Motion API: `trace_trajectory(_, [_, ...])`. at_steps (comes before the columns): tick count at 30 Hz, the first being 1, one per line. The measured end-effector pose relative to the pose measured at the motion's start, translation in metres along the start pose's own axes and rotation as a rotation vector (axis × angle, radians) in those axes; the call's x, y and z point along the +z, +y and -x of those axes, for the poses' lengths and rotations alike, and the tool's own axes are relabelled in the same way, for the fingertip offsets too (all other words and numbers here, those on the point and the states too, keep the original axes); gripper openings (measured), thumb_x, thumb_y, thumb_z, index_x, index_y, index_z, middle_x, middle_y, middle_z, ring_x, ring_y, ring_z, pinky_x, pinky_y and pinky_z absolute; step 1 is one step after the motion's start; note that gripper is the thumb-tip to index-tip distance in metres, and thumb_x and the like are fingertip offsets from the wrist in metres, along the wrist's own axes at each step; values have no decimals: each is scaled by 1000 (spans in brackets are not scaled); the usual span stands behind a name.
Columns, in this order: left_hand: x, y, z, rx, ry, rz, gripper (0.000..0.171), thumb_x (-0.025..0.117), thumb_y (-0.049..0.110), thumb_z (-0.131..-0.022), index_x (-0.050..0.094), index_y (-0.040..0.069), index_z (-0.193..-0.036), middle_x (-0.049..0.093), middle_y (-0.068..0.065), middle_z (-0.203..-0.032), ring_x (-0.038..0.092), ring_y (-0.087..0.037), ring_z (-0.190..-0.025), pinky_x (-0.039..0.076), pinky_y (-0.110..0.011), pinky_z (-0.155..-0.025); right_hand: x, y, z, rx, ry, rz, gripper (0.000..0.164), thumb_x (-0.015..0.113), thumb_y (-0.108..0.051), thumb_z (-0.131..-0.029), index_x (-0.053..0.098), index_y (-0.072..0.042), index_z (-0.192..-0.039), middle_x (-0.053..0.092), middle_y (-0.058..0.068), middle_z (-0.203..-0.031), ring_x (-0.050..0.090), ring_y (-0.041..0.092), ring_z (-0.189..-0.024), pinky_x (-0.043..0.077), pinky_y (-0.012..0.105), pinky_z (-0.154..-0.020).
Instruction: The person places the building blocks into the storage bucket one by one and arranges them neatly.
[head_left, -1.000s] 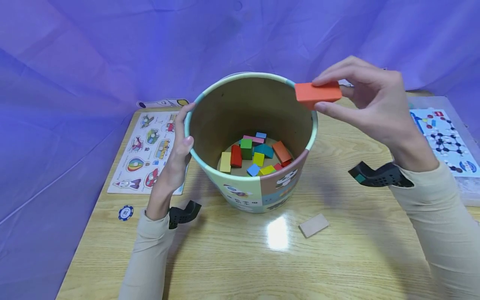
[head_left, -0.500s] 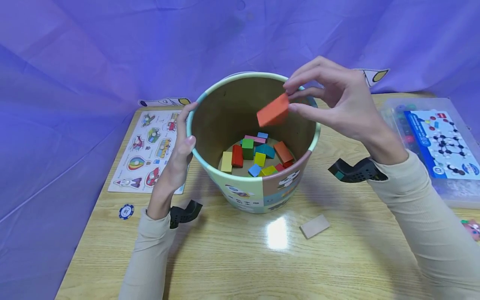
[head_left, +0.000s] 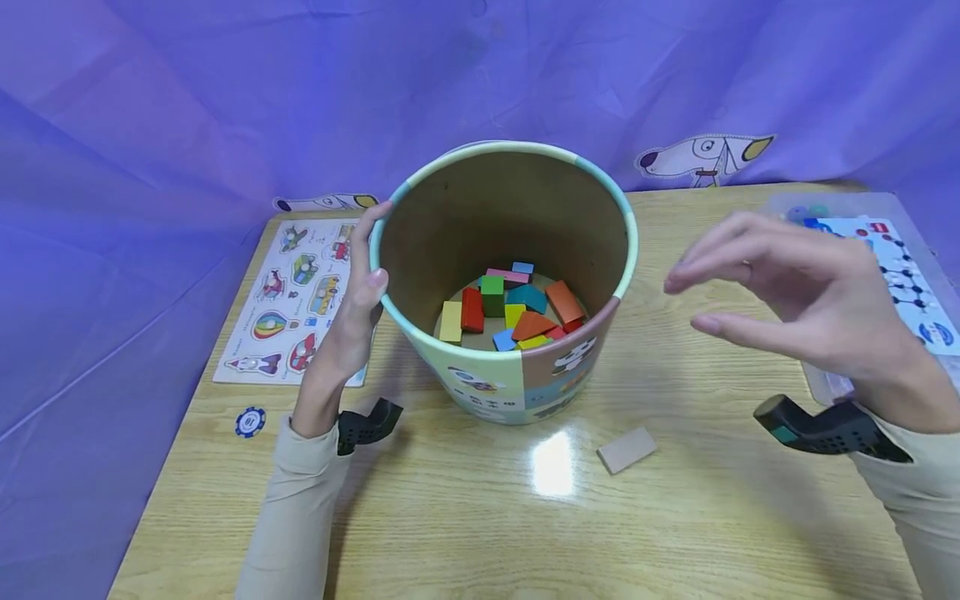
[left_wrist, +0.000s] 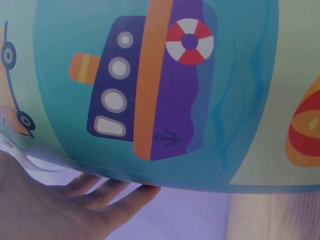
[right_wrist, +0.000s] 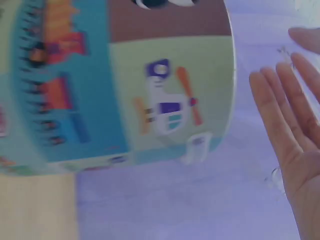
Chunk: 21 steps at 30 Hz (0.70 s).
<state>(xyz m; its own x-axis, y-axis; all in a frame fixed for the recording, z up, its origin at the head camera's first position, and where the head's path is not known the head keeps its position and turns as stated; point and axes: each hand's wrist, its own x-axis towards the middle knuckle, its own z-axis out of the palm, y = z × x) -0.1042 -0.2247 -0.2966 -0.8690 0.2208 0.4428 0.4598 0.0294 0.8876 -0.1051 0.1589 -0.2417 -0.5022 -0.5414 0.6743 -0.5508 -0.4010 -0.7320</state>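
Note:
A tall round bucket point(head_left: 483, 379) with printed pictures stands on the table, several coloured wooden blocks at its bottom. My left hand point(head_left: 352, 312) holds its left rim, the thumb and a fingertip over the edge; in the left wrist view, fingers point(left_wrist: 132, 197) meet the rim beside a printed ship. An orange-red triangular block point(head_left: 534, 325) lies on the other blocks, near a green block point(head_left: 492, 296) and a red block point(head_left: 472, 310). My right hand point(head_left: 810, 292) is in the air right of the bucket, thumb and fingers apart, holding nothing.
A plain wooden block point(head_left: 627, 451) lies on the table in front of the bucket. To the left are a picture puzzle board point(head_left: 247, 346) and a blue poker chip point(head_left: 250, 422). A clear plastic case point(head_left: 821, 387) with a molecule-model sheet stands at the right.
My right hand has let the orange-red block go into the bucket and moved back to the right. The left hand stays at the rim.

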Motion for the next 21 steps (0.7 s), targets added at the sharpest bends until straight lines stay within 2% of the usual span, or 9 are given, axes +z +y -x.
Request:
trace_trajectory(2, [0,0,0,1,-1,-2,84,50,64,-86,18,23,-152,25,-5,-153,24,-28,-140,22,-68,-106,0,4,18,24,-43,11,33,69,24,-72,58,26,-103,64,27,-107,59,30,-104,50,28,-94])
trace_trajectory(3, [-1,0,0,0,-1,-1,84,50,64,-86,18,23,-152,25,-4,-153,24,-28,-140,21,-68,-106,0,8,27,47,-70,55,34,70,23,-72,60,22,-105,64,24,-108,59,27,-105,49,26,-95])
trace_trajectory(7, [-1,-1,0,-1,0,-5,85,51,65,-86,18,23,-152,24,-4,-153,23,-27,-140,21,-68,-106,1,32,65,201,-231,394,47,77,11,-71,68,-7,-114,66,1,-110,61,12,-104,46,17,-93])
trace_trajectory(10, [-2,-2,0,0,-1,1,84,51,64,-86,18,22,-152,24,-4,-154,23,-27,-140,20,-68,-107,8,49,88,279,-376,575,49,81,-1,-74,67,-23,-115,64,-10,-111,61,6,-102,43,13,-92])
trace_trajectory(14, [-2,-2,0,6,-8,14,82,50,61,-88,17,22,-152,23,-5,-154,22,-28,-141,20,-68,-107,20,64,102,306,-471,568,39,78,-7,-80,67,-23,-113,63,-9,-112,59,6,-103,42,13,-93])
trace_trajectory(21, [0,-1,-1,7,-5,9,85,52,63,-86,18,20,-151,24,-5,-154,22,-28,-141,20,-65,-108,32,74,110,404,-549,644,38,79,-9,-77,68,-27,-109,62,-12,-109,56,3,-97,49,25,-84])
